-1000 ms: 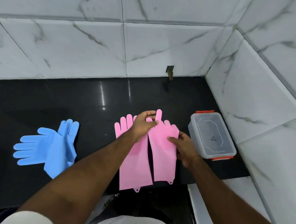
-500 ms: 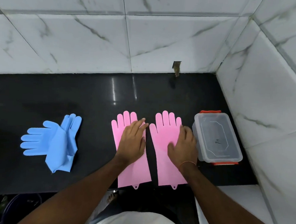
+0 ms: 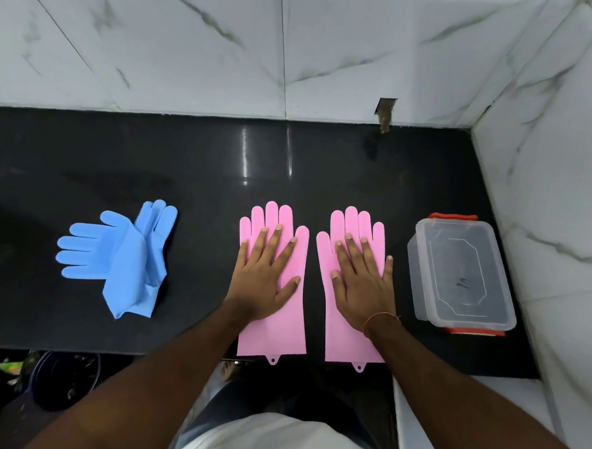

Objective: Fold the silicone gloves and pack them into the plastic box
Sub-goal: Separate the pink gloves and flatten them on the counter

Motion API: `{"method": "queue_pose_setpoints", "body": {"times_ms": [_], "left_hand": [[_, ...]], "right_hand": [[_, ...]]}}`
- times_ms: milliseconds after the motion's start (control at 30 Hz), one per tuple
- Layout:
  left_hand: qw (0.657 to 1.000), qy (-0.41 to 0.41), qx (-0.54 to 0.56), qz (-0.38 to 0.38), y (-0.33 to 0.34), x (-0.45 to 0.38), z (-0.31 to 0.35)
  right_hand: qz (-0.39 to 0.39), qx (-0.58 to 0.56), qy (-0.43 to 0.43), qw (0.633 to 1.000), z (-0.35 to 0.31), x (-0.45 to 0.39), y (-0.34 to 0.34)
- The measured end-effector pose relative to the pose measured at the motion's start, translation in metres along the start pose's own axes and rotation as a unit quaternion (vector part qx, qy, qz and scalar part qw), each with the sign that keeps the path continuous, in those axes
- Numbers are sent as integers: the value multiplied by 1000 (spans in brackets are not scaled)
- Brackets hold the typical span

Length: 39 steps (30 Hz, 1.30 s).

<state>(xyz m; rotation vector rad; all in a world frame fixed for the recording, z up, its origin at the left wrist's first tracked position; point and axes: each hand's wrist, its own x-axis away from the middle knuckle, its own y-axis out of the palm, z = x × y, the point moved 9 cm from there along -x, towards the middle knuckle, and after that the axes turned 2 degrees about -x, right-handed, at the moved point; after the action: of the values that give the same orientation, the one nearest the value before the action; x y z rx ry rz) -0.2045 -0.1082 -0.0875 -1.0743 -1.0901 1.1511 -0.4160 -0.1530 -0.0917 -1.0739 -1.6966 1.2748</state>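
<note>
Two pink silicone gloves lie flat side by side on the black counter, fingers pointing away from me. My left hand (image 3: 268,274) rests flat with spread fingers on the left pink glove (image 3: 275,329). My right hand (image 3: 362,279) lies flat the same way on the right pink glove (image 3: 341,343). Neither hand grips anything. A pair of blue gloves (image 3: 125,253) lies overlapped in a loose heap at the left. The clear plastic box (image 3: 460,274) with red latches stands at the right, its lid on.
The black counter (image 3: 222,172) meets white marble walls at the back and right. A small wall fitting (image 3: 384,114) sits at the back. Below the counter's front edge at the left is a dark bucket (image 3: 63,377).
The pink gloves, overlapped and lifted at the fingers a second ago, now lie apart and flat. Both hands have gone from pinching them to pressing flat on them.
</note>
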Motion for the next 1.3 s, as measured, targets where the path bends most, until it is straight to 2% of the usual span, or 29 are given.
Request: {"method": "queue_pose_setpoints", "body": {"times_ms": [300, 600, 700, 800, 933, 1067, 1167, 1300], "left_hand": [[1000, 3, -1, -11, 3, -4, -3], [1000, 9, 2, -15, 2, -5, -4], [1000, 0, 17, 6, -8, -7, -1], [997, 1, 48, 57, -32, -20, 17], [990, 51, 94, 88, -61, -51, 72], [983, 94, 143, 63, -72, -86, 136], [989, 66, 120, 49, -66, -107, 163], [992, 25, 110, -51, -33, -121, 167]], "right_hand": [[4, -8, 24, 1000, -1, -8, 1], [-23, 8, 29, 999, -5, -7, -3], [-16, -1, 30, 999, -13, 4, -17], [14, -38, 41, 998, -25, 31, -37], [56, -94, 105, 988, -21, 84, -51], [-20, -122, 244, 962, 8, 127, -34], [-64, -146, 320, 934, 28, 147, -27], [-79, -171, 357, 915, 40, 154, -28]]}}
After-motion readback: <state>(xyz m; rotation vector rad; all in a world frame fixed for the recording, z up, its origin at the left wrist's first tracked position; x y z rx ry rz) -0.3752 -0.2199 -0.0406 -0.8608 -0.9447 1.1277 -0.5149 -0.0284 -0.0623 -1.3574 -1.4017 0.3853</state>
